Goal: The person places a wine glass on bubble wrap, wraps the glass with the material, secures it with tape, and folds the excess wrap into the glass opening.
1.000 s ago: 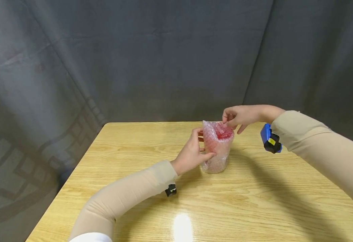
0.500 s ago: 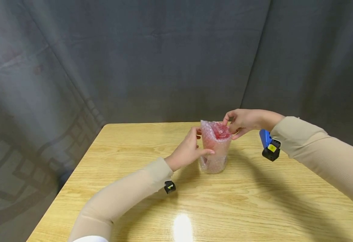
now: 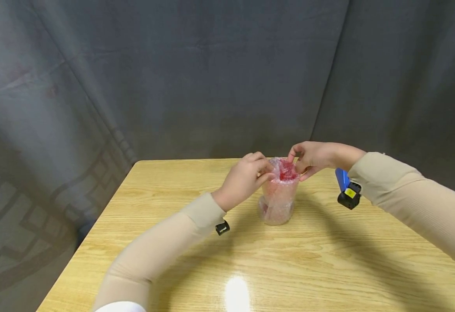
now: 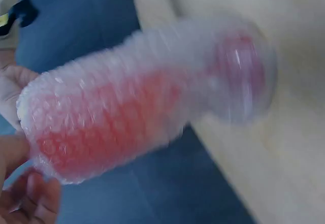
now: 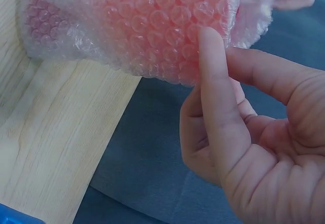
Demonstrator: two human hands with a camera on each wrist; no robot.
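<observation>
A red, cup-like thing (image 3: 288, 170), wider above and narrow lower down, stands upright on the table inside a sleeve of bubble wrap (image 3: 279, 195). Its exact kind is hidden by the wrap. My left hand (image 3: 244, 180) pinches the wrap's upper left edge between thumb and fingers; in the left wrist view its fingers (image 4: 43, 196) are curled at the wrap's top end. On the opposite side, my right hand (image 3: 318, 155) pinches the rim. The right wrist view shows its index finger (image 5: 213, 66) flat along the outside of the bubble wrap (image 5: 157, 21), with the thumb at the edge.
The wooden table (image 3: 309, 264) has its far edge just behind the wrapped thing. A grey curtain (image 3: 219, 78) hangs beyond it and on the left. Small wrist cameras, one black (image 3: 222, 227) and one black-and-blue (image 3: 349, 195), hang below the sleeves.
The left hand has risen from the wrap's side to its top edge, and the upper left corner is folded inward. The right hand has moved slightly down onto the rim.
</observation>
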